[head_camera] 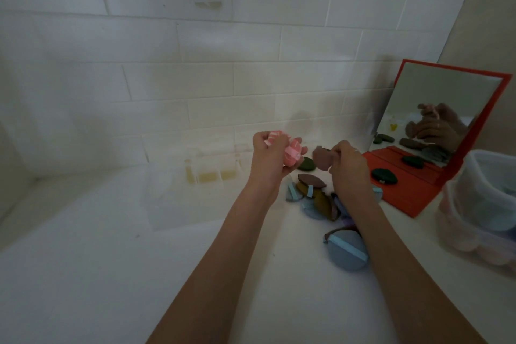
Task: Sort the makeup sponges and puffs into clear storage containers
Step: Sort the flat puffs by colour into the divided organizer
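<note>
Your left hand (269,155) clutches pink puffs (96,154) in curled fingers, while your right hand (349,165) pinches a mauve puff (321,158) at its fingertips.

One head-worn wide-angle view looks forward and down, close over the desk (97,274), with a tiled wall (195,36) at twelve o'clock.

Both hands raised above a white counter, each holding a puff.

The left hand (269,154) grips pink puffs (375,154) with curled fingers; the right hand (349,166) pinches a mauve puff (321,158). Beneath them lies a loose pile of puffs (318,198) in brown, olive and blue, a large blue puff (346,253) nearest. A red-framed mirror (435,131) stands at right, a dark green puff (384,175) on its base. Clear containers (480,204) sit at far right; a clear organiser (215,170) stands against the tiled wall.
</note>
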Demonstrator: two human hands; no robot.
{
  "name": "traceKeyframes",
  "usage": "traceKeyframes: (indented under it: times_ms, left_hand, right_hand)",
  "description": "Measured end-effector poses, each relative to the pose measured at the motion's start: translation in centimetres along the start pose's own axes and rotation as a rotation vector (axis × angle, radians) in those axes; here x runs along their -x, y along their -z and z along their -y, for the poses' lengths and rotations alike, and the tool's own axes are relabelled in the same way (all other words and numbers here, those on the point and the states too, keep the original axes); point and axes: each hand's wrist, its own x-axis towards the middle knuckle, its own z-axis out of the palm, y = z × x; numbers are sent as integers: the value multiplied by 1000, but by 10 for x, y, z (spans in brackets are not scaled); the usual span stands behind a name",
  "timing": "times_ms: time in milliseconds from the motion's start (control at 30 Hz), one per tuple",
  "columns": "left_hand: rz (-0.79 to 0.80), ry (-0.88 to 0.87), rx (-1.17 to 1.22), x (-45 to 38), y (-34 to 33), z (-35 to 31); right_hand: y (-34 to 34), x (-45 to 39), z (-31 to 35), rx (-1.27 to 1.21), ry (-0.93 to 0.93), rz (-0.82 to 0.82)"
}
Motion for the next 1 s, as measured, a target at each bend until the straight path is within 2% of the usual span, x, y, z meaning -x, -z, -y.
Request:
traceKeyframes:
  times_ms: [33, 100, 233, 333, 433, 500, 567, 700, 833, 1000]
  left_hand:
    - [16, -26, -4, 2, 2, -4]
    - [46, -99, -75, 7, 9, -15]
    - [-22, -401, -514, 11, 47, -50]
    - [-185, -553, -923, 8, 92, -76]
    - [-414, -550, -1168, 7, 143, -92]
    - [-493, -477, -1164, 10, 170, -96]
    - [-508, -352, -1095, 13, 185, -93]
    - [-420, -173, -837, 14, 194, -71]
    - [-406, -55, -519, 11, 203, -65]
    - [-276, -24, -493, 18, 205, -65]
  right_hand:
    - [1, 0, 2, -115, 10, -33]
    - [6, -1, 13, -352, -1, 5]
    - [14, 6, 47, -663, -21, 285]
    - [16, 18, 71, -714, 52, 436]
    - [20, 28, 93, -757, 120, 515]
    - [20, 35, 109, -764, 156, 543]
    - [17, 41, 123, -735, 202, 536]
    - [7, 56, 150, -748, 266, 534]
    - [-9, 64, 174, -798, 381, 541]
    - [-32, 68, 187, -648, 527, 455]
